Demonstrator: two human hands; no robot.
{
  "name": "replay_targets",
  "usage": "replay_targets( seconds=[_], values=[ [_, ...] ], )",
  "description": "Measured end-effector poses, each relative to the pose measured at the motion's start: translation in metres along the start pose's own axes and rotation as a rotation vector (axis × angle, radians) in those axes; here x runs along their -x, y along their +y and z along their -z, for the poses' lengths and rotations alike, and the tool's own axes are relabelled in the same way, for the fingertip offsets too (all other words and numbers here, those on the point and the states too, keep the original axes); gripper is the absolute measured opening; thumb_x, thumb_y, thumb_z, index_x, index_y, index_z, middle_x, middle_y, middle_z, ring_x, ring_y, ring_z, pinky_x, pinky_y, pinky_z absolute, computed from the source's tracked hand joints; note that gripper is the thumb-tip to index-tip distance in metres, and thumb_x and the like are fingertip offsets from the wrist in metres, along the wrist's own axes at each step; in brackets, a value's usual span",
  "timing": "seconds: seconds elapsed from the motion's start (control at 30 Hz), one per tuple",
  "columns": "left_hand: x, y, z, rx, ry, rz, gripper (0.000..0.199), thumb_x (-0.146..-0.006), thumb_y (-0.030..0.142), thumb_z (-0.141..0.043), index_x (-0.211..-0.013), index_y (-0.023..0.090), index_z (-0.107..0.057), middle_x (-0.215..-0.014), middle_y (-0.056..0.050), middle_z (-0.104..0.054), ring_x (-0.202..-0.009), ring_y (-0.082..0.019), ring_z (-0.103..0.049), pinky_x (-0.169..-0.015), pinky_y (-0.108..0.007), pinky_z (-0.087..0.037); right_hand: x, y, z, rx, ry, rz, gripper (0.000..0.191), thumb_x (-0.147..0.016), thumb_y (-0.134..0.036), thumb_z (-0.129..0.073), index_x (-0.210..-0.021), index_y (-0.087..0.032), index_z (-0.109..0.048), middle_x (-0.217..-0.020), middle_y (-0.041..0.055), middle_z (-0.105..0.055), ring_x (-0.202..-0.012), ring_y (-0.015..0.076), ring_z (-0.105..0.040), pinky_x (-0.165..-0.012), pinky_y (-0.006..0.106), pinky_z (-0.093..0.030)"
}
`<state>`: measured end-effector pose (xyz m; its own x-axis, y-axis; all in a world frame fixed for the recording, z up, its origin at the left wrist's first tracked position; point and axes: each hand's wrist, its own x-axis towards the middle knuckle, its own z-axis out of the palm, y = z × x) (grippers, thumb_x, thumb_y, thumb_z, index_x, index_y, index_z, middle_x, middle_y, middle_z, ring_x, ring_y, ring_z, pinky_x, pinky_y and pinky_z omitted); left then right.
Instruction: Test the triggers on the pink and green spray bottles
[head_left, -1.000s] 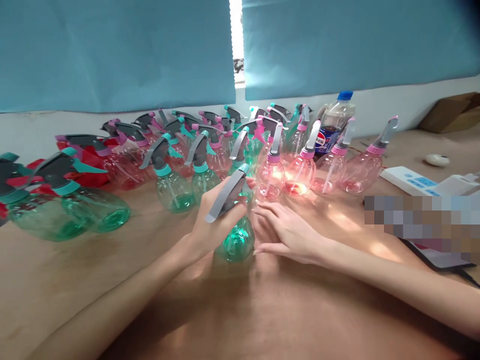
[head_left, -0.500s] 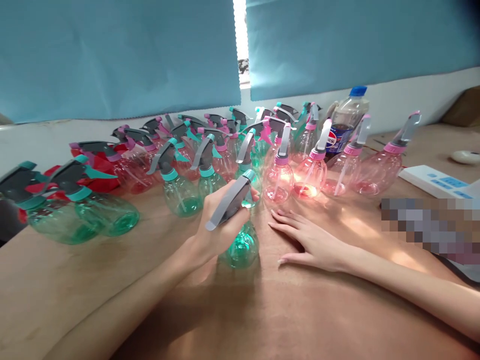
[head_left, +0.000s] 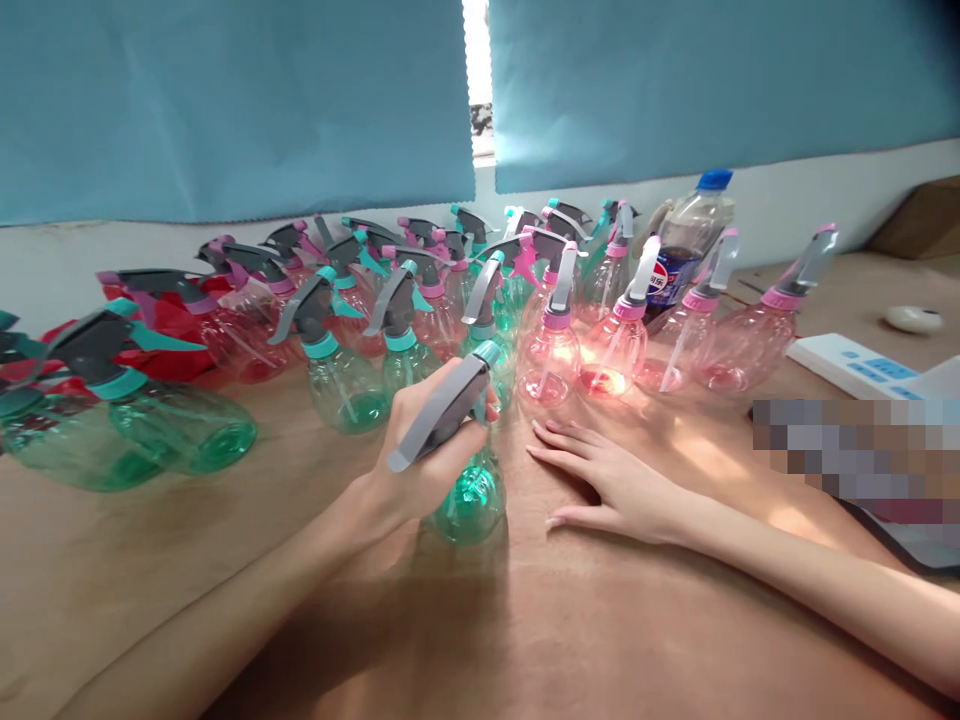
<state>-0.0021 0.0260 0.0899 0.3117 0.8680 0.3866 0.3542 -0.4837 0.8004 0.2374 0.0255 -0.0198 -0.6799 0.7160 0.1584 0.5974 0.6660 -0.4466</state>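
My left hand (head_left: 427, 445) is wrapped round the neck of a green spray bottle (head_left: 471, 505), just under its grey head. The bottle stands on the wooden table (head_left: 600, 630) in front of the others, and my fingers hide its collar. To its right my right hand (head_left: 611, 480) lies on the table with the fingers spread and nothing in it. Beyond my right hand stand several pink spray bottles, among them a clear pink one (head_left: 550, 370). Behind my left hand is another green spray bottle (head_left: 349, 385).
Many green and pink spray bottles fill the table's back. Two green ones lean at the left beside red plastic (head_left: 176, 350). A cola bottle (head_left: 675, 265), a white box (head_left: 862, 365), a white mouse (head_left: 913, 319) and a blurred-out object are at the right. Blue blinds (head_left: 240, 110) hang behind.
The whole view has shifted slightly, so the bottles at the left sit nearer the frame edge. Both hands keep the same pose, the left still round the green bottle.
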Motion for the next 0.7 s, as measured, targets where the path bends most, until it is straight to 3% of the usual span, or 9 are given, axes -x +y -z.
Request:
replay_targets(
  seconds=[0.1,0.23,0.7],
  values=[
    [0.0,-0.003,0.0,0.018,-0.007,0.005,0.014,-0.073,0.017,-0.053,-0.084,0.021,-0.062,-0.069,0.001,-0.055,-0.056,-0.013,-0.045,-0.051,-0.028,-0.038,0.0,0.0,0.0,0.007,0.005,-0.006,0.081,-0.082,-0.066,-0.058,-0.147,-0.021,-0.04,-0.154,0.0143,-0.036,-0.143,0.0335,-0.03,-0.113,0.057,-0.028],
    [-0.001,-0.007,0.001,0.041,-0.011,-0.014,0.022,-0.079,0.021,-0.056,-0.1,0.021,-0.065,-0.084,-0.002,-0.062,-0.066,-0.016,-0.053,-0.07,-0.033,-0.049,0.001,0.0,0.0,-0.006,0.015,0.002,0.078,-0.083,-0.065,-0.058,-0.147,-0.022,-0.041,-0.153,0.0139,-0.037,-0.142,0.0339,-0.031,-0.112,0.059,-0.029],
    [0.001,-0.011,-0.002,0.027,0.016,-0.021,0.026,-0.084,0.02,-0.057,-0.109,0.022,-0.063,-0.1,-0.003,-0.066,-0.074,-0.017,-0.058,-0.074,-0.032,-0.049,0.0,0.002,-0.002,-0.005,0.05,0.017,0.068,-0.089,-0.058,-0.055,-0.146,-0.023,-0.042,-0.152,0.0126,-0.039,-0.141,0.033,-0.034,-0.112,0.058,-0.031]
  ],
)
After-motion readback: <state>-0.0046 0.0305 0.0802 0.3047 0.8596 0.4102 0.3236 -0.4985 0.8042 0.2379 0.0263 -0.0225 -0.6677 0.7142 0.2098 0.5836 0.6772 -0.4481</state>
